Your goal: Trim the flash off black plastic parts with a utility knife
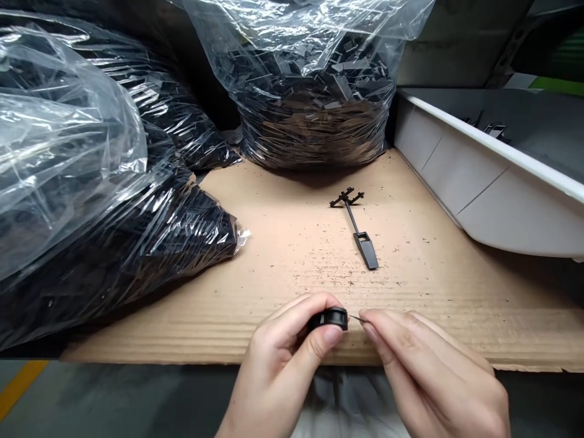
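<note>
Near the front edge of the cardboard, my left hand [292, 353] grips a small black plastic part [334, 317] between thumb and fingers. Just to its right, my right hand [429, 359] is closed in a pinch on a thin, pointed blade [358, 318], most of it hidden by the fingers. The blade's tip is at the right end of the part; whether they touch I cannot tell. Beyond both hands lies a black plastic piece [366, 250] with a flat tapered end, joined by a thin stem to a branched sprue [347, 198].
Small dark shavings dot the cardboard sheet [283, 243]. A clear bag [314, 115] full of black plastic pieces stands at the back, and more filled bags [150, 237] crowd the left. On the right is a pale bin [460, 164] with some dark pieces inside.
</note>
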The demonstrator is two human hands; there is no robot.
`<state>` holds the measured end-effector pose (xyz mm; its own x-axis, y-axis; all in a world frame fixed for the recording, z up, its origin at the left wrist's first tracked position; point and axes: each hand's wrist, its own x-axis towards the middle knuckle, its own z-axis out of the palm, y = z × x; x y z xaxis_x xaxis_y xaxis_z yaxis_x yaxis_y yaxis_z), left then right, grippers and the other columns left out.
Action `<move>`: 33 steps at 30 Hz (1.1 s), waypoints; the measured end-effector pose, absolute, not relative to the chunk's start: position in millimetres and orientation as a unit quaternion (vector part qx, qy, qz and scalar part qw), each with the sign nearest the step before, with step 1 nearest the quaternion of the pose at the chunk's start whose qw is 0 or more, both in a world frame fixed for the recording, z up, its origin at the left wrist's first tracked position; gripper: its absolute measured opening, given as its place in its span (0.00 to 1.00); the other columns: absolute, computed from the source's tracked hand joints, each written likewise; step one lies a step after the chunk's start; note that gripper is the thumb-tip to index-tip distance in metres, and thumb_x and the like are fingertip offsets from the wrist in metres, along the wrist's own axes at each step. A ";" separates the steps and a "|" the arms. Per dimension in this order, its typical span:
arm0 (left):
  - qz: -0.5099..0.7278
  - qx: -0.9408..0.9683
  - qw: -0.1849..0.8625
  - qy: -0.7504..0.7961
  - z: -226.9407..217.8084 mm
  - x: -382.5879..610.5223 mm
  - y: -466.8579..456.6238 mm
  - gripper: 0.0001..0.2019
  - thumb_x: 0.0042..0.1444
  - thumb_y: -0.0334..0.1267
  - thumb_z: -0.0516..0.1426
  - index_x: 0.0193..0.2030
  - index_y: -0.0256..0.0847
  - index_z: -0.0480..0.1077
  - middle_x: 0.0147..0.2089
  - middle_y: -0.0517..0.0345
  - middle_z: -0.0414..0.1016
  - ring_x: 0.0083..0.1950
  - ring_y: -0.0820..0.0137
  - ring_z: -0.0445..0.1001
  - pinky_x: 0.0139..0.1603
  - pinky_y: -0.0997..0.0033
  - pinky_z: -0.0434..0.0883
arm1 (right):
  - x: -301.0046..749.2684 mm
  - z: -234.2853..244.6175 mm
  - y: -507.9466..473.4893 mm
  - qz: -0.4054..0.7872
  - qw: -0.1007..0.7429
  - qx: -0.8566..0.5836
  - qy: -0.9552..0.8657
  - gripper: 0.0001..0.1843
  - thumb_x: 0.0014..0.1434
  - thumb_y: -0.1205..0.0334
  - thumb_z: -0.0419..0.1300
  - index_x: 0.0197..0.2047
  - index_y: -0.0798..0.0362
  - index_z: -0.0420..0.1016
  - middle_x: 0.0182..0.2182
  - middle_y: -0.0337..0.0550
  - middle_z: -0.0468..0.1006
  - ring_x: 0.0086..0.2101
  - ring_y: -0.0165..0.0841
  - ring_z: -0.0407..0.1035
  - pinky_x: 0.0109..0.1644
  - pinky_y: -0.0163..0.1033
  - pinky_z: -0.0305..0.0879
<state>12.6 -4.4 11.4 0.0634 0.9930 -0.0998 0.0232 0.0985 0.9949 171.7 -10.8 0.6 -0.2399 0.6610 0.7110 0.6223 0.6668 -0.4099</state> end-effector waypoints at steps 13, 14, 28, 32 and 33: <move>0.475 0.554 0.508 0.457 10.7 11.1 -3.0 0.09 0.53 0.30 0.57 0.36 0.49 0.73 0.34 0.68 0.74 0.37 0.76 0.71 0.39 0.84 0.67 | 168.6 16.1 -5.7 0.328 0.370 -0.467 -0.733 0.09 0.58 0.71 0.51 0.29 0.52 0.68 0.21 0.34 0.68 0.22 0.25 0.66 0.26 0.29 0.62; 0.470 0.567 0.504 0.450 10.6 9.8 -3.3 0.09 0.54 0.30 0.56 0.36 0.49 0.73 0.34 0.68 0.73 0.37 0.76 0.71 0.39 0.84 0.67 | 168.6 18.6 -5.3 0.347 0.354 -0.470 -0.730 0.10 0.59 0.70 0.51 0.28 0.52 0.68 0.21 0.34 0.68 0.23 0.25 0.66 0.26 0.29 0.62; 0.460 0.664 0.426 0.406 8.6 2.9 1.5 0.13 0.54 0.25 0.56 0.39 0.50 0.73 0.43 0.66 0.74 0.46 0.75 0.72 0.47 0.83 0.67 | 186.2 36.5 16.1 0.782 0.148 -0.349 -0.494 0.12 0.57 0.59 0.53 0.29 0.57 0.71 0.16 0.33 0.65 0.14 0.19 0.49 0.17 0.27 0.46; 0.475 0.695 0.337 0.421 -0.7 4.5 -2.3 0.15 0.53 0.23 0.56 0.43 0.46 0.71 0.46 0.64 0.73 0.47 0.75 0.71 0.49 0.84 0.67 | 180.1 30.4 -2.7 0.535 0.308 -0.512 -0.598 0.13 0.59 0.58 0.51 0.26 0.54 0.70 0.19 0.35 0.68 0.18 0.22 0.58 0.22 0.28 0.55; 0.489 0.703 0.303 0.418 -3.7 5.2 -4.2 0.16 0.53 0.22 0.55 0.45 0.44 0.70 0.47 0.63 0.73 0.48 0.74 0.71 0.51 0.83 0.67 | 178.0 26.4 -8.0 0.472 0.336 -0.530 -0.619 0.12 0.59 0.59 0.51 0.27 0.53 0.70 0.20 0.35 0.69 0.19 0.23 0.61 0.24 0.29 0.57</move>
